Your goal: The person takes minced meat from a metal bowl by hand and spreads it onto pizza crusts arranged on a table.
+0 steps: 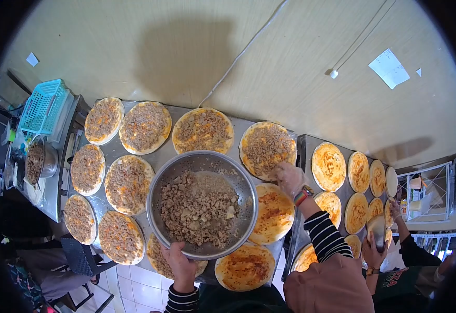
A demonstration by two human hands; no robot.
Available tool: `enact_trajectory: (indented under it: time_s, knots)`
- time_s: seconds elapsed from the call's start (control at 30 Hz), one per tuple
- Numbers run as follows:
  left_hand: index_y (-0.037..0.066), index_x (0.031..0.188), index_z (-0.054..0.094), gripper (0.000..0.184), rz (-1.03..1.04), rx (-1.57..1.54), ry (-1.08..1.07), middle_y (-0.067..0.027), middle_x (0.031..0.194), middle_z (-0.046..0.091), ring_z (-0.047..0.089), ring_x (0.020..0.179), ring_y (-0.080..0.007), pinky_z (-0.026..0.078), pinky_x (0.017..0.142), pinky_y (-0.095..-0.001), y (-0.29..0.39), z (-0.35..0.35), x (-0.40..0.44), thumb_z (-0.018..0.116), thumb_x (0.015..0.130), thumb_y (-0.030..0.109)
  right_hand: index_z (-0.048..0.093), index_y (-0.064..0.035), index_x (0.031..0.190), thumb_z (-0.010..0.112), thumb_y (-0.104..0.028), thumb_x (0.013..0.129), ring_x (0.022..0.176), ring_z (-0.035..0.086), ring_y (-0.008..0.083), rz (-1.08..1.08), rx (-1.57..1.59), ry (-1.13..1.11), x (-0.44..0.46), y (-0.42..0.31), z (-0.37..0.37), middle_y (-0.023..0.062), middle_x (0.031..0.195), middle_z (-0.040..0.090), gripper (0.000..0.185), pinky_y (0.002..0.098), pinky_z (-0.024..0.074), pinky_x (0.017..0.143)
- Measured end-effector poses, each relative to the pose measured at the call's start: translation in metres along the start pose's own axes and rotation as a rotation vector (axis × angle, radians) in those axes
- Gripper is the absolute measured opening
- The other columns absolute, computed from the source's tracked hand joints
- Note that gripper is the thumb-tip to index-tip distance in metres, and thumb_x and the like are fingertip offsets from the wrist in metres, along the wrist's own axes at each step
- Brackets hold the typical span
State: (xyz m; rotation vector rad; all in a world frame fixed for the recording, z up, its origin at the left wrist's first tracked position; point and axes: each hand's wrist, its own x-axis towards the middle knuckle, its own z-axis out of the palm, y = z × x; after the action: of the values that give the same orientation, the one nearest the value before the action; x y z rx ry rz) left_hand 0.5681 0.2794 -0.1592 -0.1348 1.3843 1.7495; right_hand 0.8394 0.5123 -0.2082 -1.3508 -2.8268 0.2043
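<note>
My left hand (180,265) grips the near rim of a large metal bowl (255,201). Crumbly cooked minced meat (196,211) lies inside, and part of the bowl's bottom shows. In a clear glove, my right hand (289,178) touches the lower right edge of a meat-covered flatbread (267,148), its fingers stretched over the topping. Just below that hand is a round flatbread with only red-orange sauce (272,214); another sauced flatbread (244,267) sits nearer to me. A meat-topped flatbread (160,258) is partly hidden under the bowl.
Several meat-topped flatbreads (129,183) cover the left of the metal table (157,112). On the right table are several sauced flatbreads (328,166), where a co-worker's hand (374,253) holds a metal bowl (378,229). A turquoise basket (43,107) and a pot (50,159) stand at far left.
</note>
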Motion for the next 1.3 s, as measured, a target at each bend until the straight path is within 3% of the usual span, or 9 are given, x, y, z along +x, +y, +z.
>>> enact_trajectory:
  time_s: [0.1, 0.3, 0.63, 0.73, 0.8, 0.9, 0.97, 1.17, 1.3]
  knots:
    - [0.007, 0.124, 0.037, 0.057, 0.003, 0.011, -0.02, -0.0099, 0.114, 0.046, 0.049, 0.101, -0.0226, 0.045, 0.087, -0.035, -0.002, -0.002, -0.001, 0.041, 0.068, -0.003, 0.063, -0.0118, 0.08, 0.059, -0.008, 0.067, 0.075, 0.059, 0.0262, 0.13, 0.063, 0.143, -0.001, 0.013, 0.004, 0.0057, 0.08, 0.057, 0.014, 0.0365, 0.0483, 0.063]
    - [0.007, 0.113, 0.042, 0.045, 0.05, 0.005, -0.016, -0.0077, 0.101, 0.048, 0.051, 0.09, -0.0203, 0.048, 0.079, -0.0346, -0.009, 0.008, -0.003, 0.042, 0.069, -0.001, 0.062, -0.019, 0.102, 0.05, -0.006, 0.076, 0.094, 0.059, 0.0251, 0.228, 0.108, 0.129, 0.022, 0.02, -0.011, 0.0083, 0.106, 0.061, 0.031, 0.0356, 0.0489, 0.079]
    - [0.007, 0.112, 0.043, 0.043, 0.076, 0.041, -0.105, -0.0068, 0.098, 0.048, 0.051, 0.088, -0.0193, 0.048, 0.075, -0.0321, -0.009, 0.006, -0.004, 0.043, 0.069, -0.001, 0.063, -0.0135, 0.093, 0.051, -0.002, 0.075, 0.088, 0.059, 0.0306, 0.264, 0.239, 0.359, 0.031, 0.013, 0.001, 0.011, 0.096, 0.062, 0.024, 0.0371, 0.0485, 0.077]
    - [0.007, 0.112, 0.043, 0.044, -0.006, 0.074, -0.103, -0.0059, 0.095, 0.049, 0.052, 0.085, -0.0187, 0.049, 0.072, -0.0321, -0.005, 0.001, -0.006, 0.044, 0.069, -0.001, 0.061, -0.0151, 0.097, 0.048, -0.006, 0.076, 0.088, 0.06, 0.0295, 0.315, 0.021, 0.064, 0.028, 0.018, 0.003, 0.0096, 0.1, 0.062, 0.027, 0.0385, 0.0485, 0.075]
    - [0.008, 0.114, 0.042, 0.046, -0.022, 0.009, -0.115, -0.0063, 0.094, 0.051, 0.053, 0.082, -0.0189, 0.05, 0.069, -0.0319, 0.0, 0.003, -0.008, 0.045, 0.069, -0.003, 0.065, -0.0118, 0.092, 0.055, -0.001, 0.073, 0.085, 0.06, 0.029, 0.126, 0.213, 0.502, 0.02, 0.022, 0.001, 0.0122, 0.088, 0.064, 0.024, 0.0358, 0.0484, 0.075]
    - [-0.001, 0.124, 0.039, 0.054, -0.063, 0.073, -0.147, -0.0097, 0.101, 0.054, 0.052, 0.09, -0.017, 0.045, 0.077, -0.0279, 0.002, -0.005, -0.011, 0.042, 0.071, -0.004, 0.063, -0.0015, 0.09, 0.052, -0.002, 0.082, 0.079, 0.058, 0.0165, 0.274, 0.749, 0.648, 0.008, -0.035, -0.06, 0.007, 0.085, 0.063, 0.013, 0.027, 0.0462, 0.07]
    - [0.003, 0.132, 0.033, 0.064, 0.077, 0.125, -0.143, -0.005, 0.09, 0.05, 0.046, 0.071, -0.011, 0.041, 0.059, -0.0226, -0.009, -0.005, -0.012, 0.043, 0.069, -0.004, 0.061, -0.0008, 0.091, 0.052, -0.005, 0.083, 0.078, 0.056, 0.0173, 0.107, 0.813, 0.489, -0.014, -0.079, -0.095, 0.0083, 0.084, 0.061, 0.013, 0.0264, 0.0444, 0.07]
    - [0.01, 0.139, 0.026, 0.065, 0.085, 0.25, -0.167, -0.0077, 0.096, 0.054, 0.045, 0.063, -0.0105, 0.04, 0.059, -0.0242, -0.02, -0.001, -0.049, 0.04, 0.076, 0.002, 0.043, -0.0017, 0.123, 0.061, -0.03, 0.078, 0.097, 0.052, 0.0364, -0.301, 0.281, 0.073, -0.027, -0.157, -0.092, 0.0213, 0.109, 0.05, 0.056, 0.0417, 0.0424, 0.084]
    - [0.013, 0.141, 0.021, 0.068, 0.278, 0.213, -0.217, -0.0081, 0.109, 0.053, 0.048, 0.072, -0.012, 0.041, 0.066, -0.024, -0.056, -0.002, -0.07, 0.04, 0.077, 0.003, 0.039, -0.0056, 0.127, 0.056, -0.047, 0.076, 0.102, 0.049, 0.0392, -0.198, 0.377, -0.148, -0.021, -0.188, -0.096, 0.0223, 0.114, 0.047, 0.068, 0.0449, 0.0411, 0.086]
